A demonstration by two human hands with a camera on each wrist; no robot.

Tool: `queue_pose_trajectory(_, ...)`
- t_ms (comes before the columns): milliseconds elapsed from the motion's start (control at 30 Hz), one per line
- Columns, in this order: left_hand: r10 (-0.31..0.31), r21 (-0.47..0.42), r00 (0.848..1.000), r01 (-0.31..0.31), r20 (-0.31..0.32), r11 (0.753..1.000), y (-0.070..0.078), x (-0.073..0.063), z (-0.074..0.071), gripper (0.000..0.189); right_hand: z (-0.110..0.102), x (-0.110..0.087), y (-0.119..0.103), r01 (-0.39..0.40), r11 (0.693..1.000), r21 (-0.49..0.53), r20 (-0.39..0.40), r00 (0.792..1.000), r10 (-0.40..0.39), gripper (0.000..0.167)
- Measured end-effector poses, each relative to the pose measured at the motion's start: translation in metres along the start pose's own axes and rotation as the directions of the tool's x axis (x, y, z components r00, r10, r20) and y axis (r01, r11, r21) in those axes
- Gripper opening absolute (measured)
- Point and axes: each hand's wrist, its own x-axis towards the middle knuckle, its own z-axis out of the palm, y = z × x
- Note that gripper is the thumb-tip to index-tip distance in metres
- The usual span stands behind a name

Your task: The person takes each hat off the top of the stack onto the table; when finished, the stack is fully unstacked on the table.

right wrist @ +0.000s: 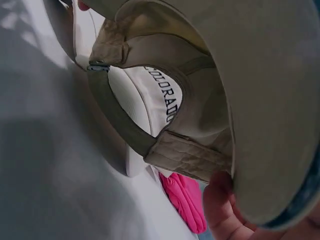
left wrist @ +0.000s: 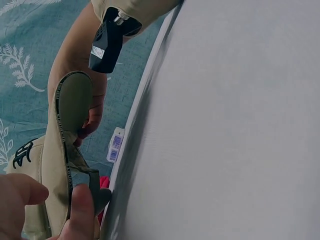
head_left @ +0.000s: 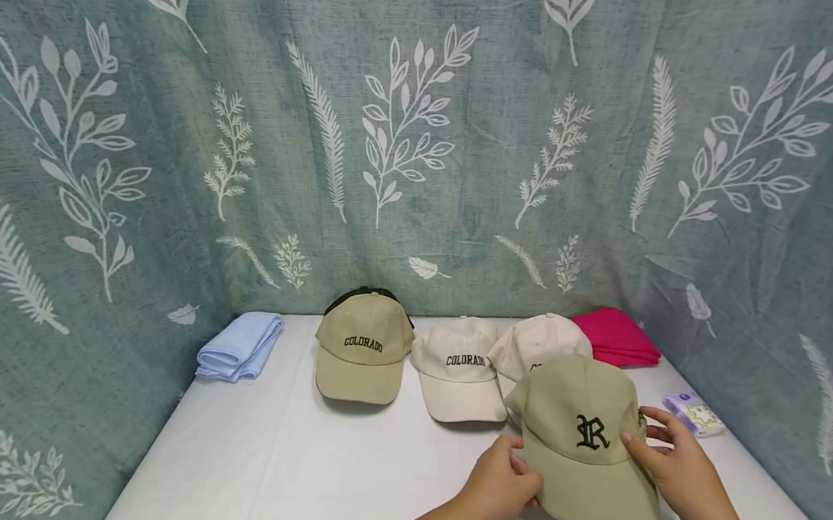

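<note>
An olive-khaki baseball cap [head_left: 559,408] with a black letter R is held up at the front right, brim toward me. My left hand [head_left: 493,483] pinches its left edge near the brim, thumb and fingers on either side in the left wrist view. On the opposite edge, my right hand [head_left: 681,465] grips the cap between thumb and fingers. The right wrist view shows the hollow underside with its back strap [right wrist: 117,112]. Just behind are a cream cap [head_left: 539,336], partly hidden by the held one, and another cream COLORADO cap [head_left: 457,358].
A khaki COLORADO cap [head_left: 361,354] stands further left, with a black edge showing behind it. Folded blue cloth [head_left: 240,346] lies at the back left, folded red cloth [head_left: 615,337] at the back right. A small purple-white packet [head_left: 693,413] lies by the right curtain [head_left: 755,279].
</note>
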Motion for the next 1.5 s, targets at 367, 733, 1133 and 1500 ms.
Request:
queue_pose_trajectory(367,-0.061,-0.002,0.997,0.061,0.039,0.998,-0.007,-0.001,0.006,0.056,0.008,0.011,0.022,0.052,0.997,-0.056,0.033,0.998,-0.050,0.076)
queue_pose_trajectory(733,-0.096,-0.034,0.987,0.101,0.131,0.994,-0.009,0.000,0.002,0.058,0.016,0.017,0.035,0.019,1.000,0.022,0.038,0.999,-0.020,0.075)
queue_pose_trajectory(1133,-0.098,0.011,0.987,0.097,0.129,0.995,-0.009,-0.001,0.004,0.049,0.015,0.012,0.033,-0.033,0.997,0.065,0.025,0.999,0.031,0.073)
queue_pose_trajectory(1500,-0.083,0.113,0.985,0.066,0.154,0.991,-0.011,-0.001,0.003,0.054,0.011,0.012,0.042,-0.014,0.996,-0.089,-0.004,1.000,0.014,0.066)
